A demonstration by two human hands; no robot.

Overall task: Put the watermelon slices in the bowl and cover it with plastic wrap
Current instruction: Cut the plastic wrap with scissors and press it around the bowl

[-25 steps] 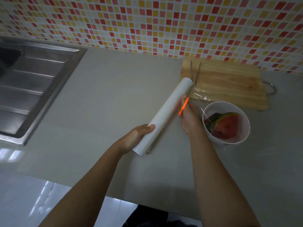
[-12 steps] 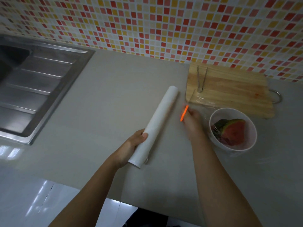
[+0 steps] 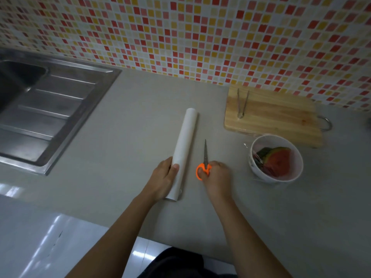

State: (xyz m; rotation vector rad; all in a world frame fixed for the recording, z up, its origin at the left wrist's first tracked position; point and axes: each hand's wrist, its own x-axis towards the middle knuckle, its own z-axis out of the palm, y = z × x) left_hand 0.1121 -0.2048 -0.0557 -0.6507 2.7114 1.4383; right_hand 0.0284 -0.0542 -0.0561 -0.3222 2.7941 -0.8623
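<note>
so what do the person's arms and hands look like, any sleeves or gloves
Both forearms are bare, with no sleeves in view. The left hand and right hand wear no gloves; no ring, watch or bracelet shows. A dark garment shows at the bottom edge between the arms.

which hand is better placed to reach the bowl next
Right, probably: the right hand is nearer the bowl, once it drops the scissors; the left hand grips the roll.
</note>
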